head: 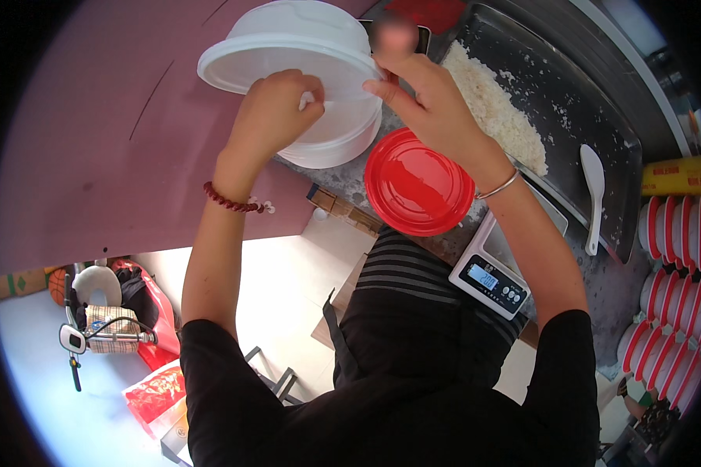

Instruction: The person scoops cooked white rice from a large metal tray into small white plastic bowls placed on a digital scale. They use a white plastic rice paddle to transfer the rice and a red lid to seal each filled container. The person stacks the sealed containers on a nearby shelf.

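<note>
A translucent white plastic bowl (304, 23) is tipped above a similar white tub (350, 149) that stands at the counter's edge. My right hand (426, 96) grips the tipped bowl's rim between thumb and fingers. In front of the bowl's mouth, my left hand (280, 114) has curled fingers, thumb near forefinger; whether anything is pinched there is unclear. A glossy round red plastic lid or dish (419, 181) lies below my right wrist. Partly under my right forearm sits a white digital kitchen scale (490, 280) with its display lit.
A dark metal tray (613, 134) holds a mound of cooked rice (490, 105) and a white rice paddle (593, 192). Stacks of red-rimmed bowls (672, 303) and a yellow box (677, 175) line the right. A pink partition (105, 134) borders the left; a scooter (111, 327) stands beyond.
</note>
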### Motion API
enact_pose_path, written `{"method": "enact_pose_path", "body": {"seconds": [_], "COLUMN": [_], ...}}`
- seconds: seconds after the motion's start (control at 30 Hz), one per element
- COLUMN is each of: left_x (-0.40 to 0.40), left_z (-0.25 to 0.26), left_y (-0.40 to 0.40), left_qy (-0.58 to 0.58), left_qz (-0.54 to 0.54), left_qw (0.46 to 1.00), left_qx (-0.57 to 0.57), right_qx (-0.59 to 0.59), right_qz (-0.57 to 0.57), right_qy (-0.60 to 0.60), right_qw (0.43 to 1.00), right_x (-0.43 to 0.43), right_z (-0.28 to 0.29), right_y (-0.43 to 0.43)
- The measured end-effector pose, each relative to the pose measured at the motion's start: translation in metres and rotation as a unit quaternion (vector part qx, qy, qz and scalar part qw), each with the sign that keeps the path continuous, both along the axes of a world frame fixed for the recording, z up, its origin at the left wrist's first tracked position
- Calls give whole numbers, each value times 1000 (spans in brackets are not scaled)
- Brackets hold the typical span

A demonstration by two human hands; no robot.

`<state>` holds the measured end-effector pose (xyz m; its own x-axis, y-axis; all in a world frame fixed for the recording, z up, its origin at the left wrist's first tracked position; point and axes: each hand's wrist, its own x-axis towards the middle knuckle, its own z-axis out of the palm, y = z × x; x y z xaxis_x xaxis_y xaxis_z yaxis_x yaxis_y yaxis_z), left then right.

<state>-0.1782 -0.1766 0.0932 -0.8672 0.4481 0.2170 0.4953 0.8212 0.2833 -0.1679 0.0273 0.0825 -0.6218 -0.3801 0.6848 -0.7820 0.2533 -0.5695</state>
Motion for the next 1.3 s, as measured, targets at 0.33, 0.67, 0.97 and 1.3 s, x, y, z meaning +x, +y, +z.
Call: {"method": "enact_pose_path", "body": {"seconds": [0.33, 0.67, 0.97, 1.3], "left_x": [3, 5, 7, 8], "left_z": [7, 2, 7, -2], "left_y": [-4, -10, -9, -14], "left_qy": [12, -48, 23, 15], "left_qz": [-3, 48, 60, 32], "left_qw": [999, 998, 998, 999], "left_qx": [37, 12, 23, -22], "right_qx": [5, -19, -13, 11], "right_qz": [-3, -9, -18, -33], "right_qy": [-5, -23, 0, -56], "right_qw": [1000, 1000, 1000, 998], "right_x": [1, -1, -1, -3], "right_z": [1, 1, 3, 7], "right_y": [0, 4, 2, 9]}}
